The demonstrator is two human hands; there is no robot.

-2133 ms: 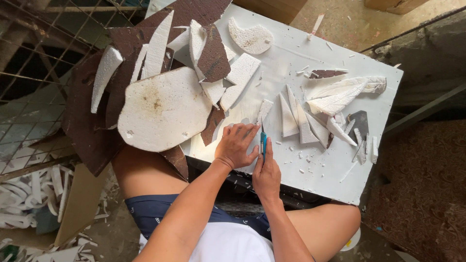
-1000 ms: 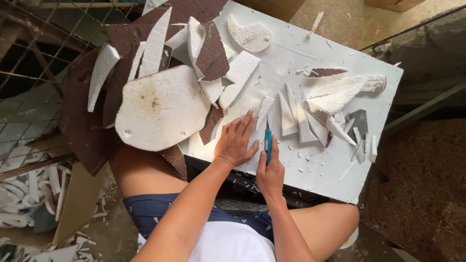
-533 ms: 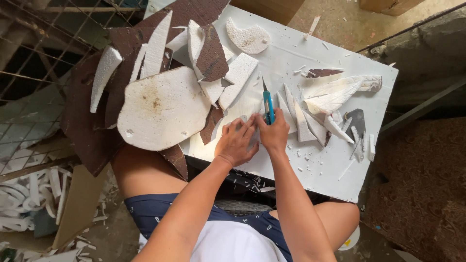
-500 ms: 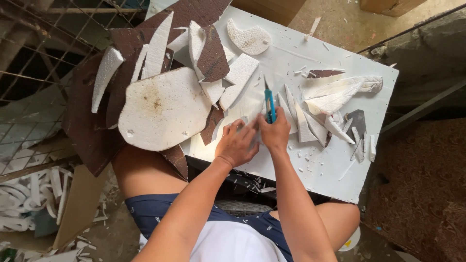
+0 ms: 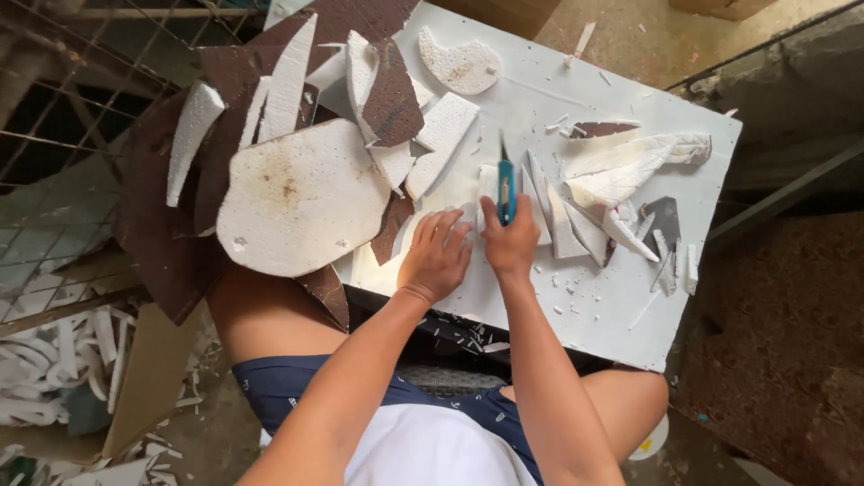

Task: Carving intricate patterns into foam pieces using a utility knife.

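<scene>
Now – right hand (image 5: 511, 245) grips blue cutter (image 5: 506, 191) | left hand (image 5: 438, 255) flat, fingers spread, on white foam sheet (image 5: 468, 211)

A dusty concrete floor (image 5: 630, 36) lies beyond the hand, in daylight. Left of the hand is a metal wire fence (image 5: 63, 108). Right of the hand is a rough dark wall (image 5: 792, 81). White scraps (image 5: 54, 360) lie on the ground at lower left.
</scene>
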